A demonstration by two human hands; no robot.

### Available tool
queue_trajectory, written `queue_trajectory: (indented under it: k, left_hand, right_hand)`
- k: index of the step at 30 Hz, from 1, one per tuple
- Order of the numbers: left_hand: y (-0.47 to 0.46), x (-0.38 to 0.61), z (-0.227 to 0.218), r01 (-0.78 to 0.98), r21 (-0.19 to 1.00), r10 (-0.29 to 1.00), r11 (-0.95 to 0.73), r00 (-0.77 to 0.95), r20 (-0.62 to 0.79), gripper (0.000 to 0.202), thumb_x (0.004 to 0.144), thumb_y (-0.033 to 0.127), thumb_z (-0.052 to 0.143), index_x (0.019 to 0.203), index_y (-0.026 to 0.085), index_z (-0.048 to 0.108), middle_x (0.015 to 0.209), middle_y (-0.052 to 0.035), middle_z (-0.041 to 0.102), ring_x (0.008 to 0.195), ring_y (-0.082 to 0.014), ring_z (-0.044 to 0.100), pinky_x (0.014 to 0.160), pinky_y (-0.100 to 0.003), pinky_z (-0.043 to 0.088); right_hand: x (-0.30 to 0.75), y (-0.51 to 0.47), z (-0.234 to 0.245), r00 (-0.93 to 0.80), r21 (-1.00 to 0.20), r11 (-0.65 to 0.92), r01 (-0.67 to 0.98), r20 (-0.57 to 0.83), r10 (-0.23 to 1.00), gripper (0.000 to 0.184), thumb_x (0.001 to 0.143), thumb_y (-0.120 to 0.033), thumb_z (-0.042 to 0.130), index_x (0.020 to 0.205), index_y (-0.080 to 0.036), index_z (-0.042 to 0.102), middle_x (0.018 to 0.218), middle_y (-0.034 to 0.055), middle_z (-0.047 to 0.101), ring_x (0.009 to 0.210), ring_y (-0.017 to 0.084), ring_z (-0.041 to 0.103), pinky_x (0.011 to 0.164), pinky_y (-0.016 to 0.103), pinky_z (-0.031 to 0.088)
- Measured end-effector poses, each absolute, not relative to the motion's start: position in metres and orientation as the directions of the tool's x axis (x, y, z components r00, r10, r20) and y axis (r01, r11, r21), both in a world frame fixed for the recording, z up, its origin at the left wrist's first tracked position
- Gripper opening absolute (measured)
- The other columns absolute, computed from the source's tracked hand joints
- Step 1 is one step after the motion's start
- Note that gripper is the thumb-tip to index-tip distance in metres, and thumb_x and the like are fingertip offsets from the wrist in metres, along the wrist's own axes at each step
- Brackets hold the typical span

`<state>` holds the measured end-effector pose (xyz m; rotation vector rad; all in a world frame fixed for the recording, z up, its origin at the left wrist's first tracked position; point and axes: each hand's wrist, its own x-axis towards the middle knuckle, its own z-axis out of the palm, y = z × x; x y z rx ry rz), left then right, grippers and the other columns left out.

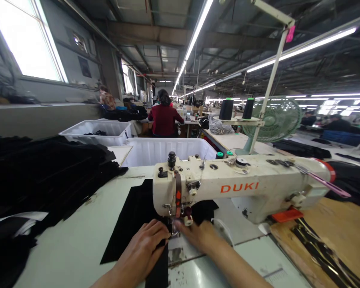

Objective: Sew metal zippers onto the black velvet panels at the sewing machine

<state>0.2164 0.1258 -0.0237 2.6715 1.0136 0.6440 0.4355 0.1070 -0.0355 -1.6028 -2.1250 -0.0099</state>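
Note:
A white sewing machine (207,182) marked DUKI stands before me on a pale table. Black fabric (126,226) lies flat beneath its head, with more showing behind the needle area. My left hand (145,248) rests on this fabric just left of the presser foot (174,230), fingers together and thumb drawn in, gripping the cloth. Close to the foot's right side is my right hand (195,236), smeared by motion, so its finger grip is unclear. The hands partly hide the stitching spot.
Stacked black fabric pieces (48,176) cover the left side. White plastic bins (168,150) stand behind the machine. Purple-handled tweezers (327,182) lie on the machine arm. Zipper strips (324,252) lie at right. A green fan (277,120) and a seated person (165,118) are beyond.

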Motion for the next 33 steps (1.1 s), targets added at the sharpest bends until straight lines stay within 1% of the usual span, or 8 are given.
queue_trajectory:
  k: [2, 4, 7, 9, 11, 20, 28, 33]
  left_hand:
    - [0.125, 0.216, -0.026, 0.579, 0.381, 0.690, -0.720, 0.654, 0.310, 0.028, 0.088, 0.006, 0.054, 0.106, 0.026, 0.063, 0.108, -0.0013, 0.065, 0.100, -0.0205, 0.059, 0.088, -0.034, 0.048]
    - [0.123, 0.216, -0.029, 0.578, 0.439, 0.718, -0.688, 0.630, 0.296, 0.030, 0.085, 0.003, 0.056, 0.104, 0.026, 0.062, 0.108, -0.0004, 0.064, 0.101, -0.0198, 0.059, 0.090, -0.034, 0.048]
    - [0.123, 0.217, -0.033, 0.596, 0.489, 0.764, -0.636, 0.577, 0.290, 0.025, 0.086, 0.005, 0.057, 0.101, 0.023, 0.061, 0.106, -0.0013, 0.065, 0.102, -0.0191, 0.059, 0.093, -0.032, 0.049]
    - [0.123, 0.218, -0.036, 0.609, 0.496, 0.778, -0.619, 0.560, 0.283, 0.020, 0.089, 0.009, 0.057, 0.101, 0.023, 0.061, 0.107, -0.0013, 0.065, 0.103, -0.0182, 0.060, 0.093, -0.031, 0.049]
    - [0.125, 0.217, -0.040, 0.597, 0.519, 0.782, -0.612, 0.553, 0.287, 0.015, 0.093, 0.013, 0.055, 0.100, 0.024, 0.061, 0.105, 0.0001, 0.066, 0.102, -0.0164, 0.061, 0.092, -0.029, 0.050]
    - [0.128, 0.214, -0.048, 0.544, 0.600, 0.801, -0.587, 0.499, 0.331, 0.012, 0.098, 0.018, 0.050, 0.099, 0.024, 0.060, 0.103, -0.0005, 0.065, 0.097, -0.0143, 0.063, 0.087, -0.026, 0.051]
    - [0.124, 0.208, -0.045, 0.588, 0.277, 0.640, -0.760, 0.601, 0.479, 0.030, 0.087, 0.008, 0.062, 0.109, 0.027, 0.063, 0.108, 0.0019, 0.070, 0.097, -0.0194, 0.062, 0.086, -0.035, 0.051]
    - [0.126, 0.209, -0.044, 0.546, 0.155, 0.546, -0.823, 0.689, 0.476, 0.033, 0.084, 0.006, 0.057, 0.113, 0.022, 0.062, 0.108, -0.0015, 0.070, 0.098, -0.0184, 0.063, 0.087, -0.030, 0.056]
  right_hand:
    - [0.446, 0.084, -0.023, -0.250, -0.283, 0.343, 0.896, 0.316, 0.915, 0.024, 0.083, -0.046, 0.071, 0.082, -0.022, 0.070, 0.071, 0.0014, 0.071, 0.063, 0.020, 0.067, 0.054, 0.026, 0.047]
    - [0.452, 0.071, -0.010, -0.302, -0.364, 0.367, 0.856, 0.224, 0.927, 0.028, 0.094, -0.038, 0.059, 0.071, -0.023, 0.067, 0.056, -0.0029, 0.064, 0.049, 0.015, 0.062, 0.044, 0.023, 0.038]
    - [0.451, 0.078, 0.002, -0.442, -0.292, 0.564, 0.773, 0.391, 0.808, 0.014, 0.095, -0.024, 0.056, 0.093, -0.025, 0.069, 0.090, 0.0016, 0.073, 0.080, 0.020, 0.069, 0.069, 0.027, 0.051]
    - [0.446, 0.095, -0.002, -0.523, -0.274, 0.677, 0.683, 0.464, 0.715, 0.024, 0.091, -0.018, 0.062, 0.111, -0.029, 0.067, 0.115, 0.0014, 0.070, 0.105, 0.023, 0.064, 0.092, 0.034, 0.049]
    - [0.440, 0.110, -0.014, -0.536, -0.336, 0.692, 0.639, 0.451, 0.714, 0.028, 0.090, -0.018, 0.064, 0.113, -0.033, 0.067, 0.119, -0.0016, 0.068, 0.112, 0.021, 0.061, 0.099, 0.034, 0.046]
    - [0.421, 0.123, -0.052, -0.329, -0.479, 0.575, 0.663, 0.504, 0.799, 0.018, 0.076, -0.009, 0.070, 0.081, -0.026, 0.070, 0.093, -0.0026, 0.071, 0.089, 0.017, 0.065, 0.080, 0.025, 0.048]
    - [0.418, 0.125, -0.054, -0.294, -0.457, 0.567, 0.685, 0.538, 0.790, 0.016, 0.074, -0.010, 0.073, 0.080, -0.023, 0.067, 0.091, -0.0003, 0.070, 0.084, 0.018, 0.066, 0.075, 0.027, 0.048]
    - [0.421, 0.124, -0.050, -0.314, -0.421, 0.586, 0.692, 0.555, 0.770, 0.016, 0.074, -0.011, 0.077, 0.077, -0.024, 0.068, 0.087, -0.0016, 0.071, 0.082, 0.018, 0.066, 0.073, 0.026, 0.050]
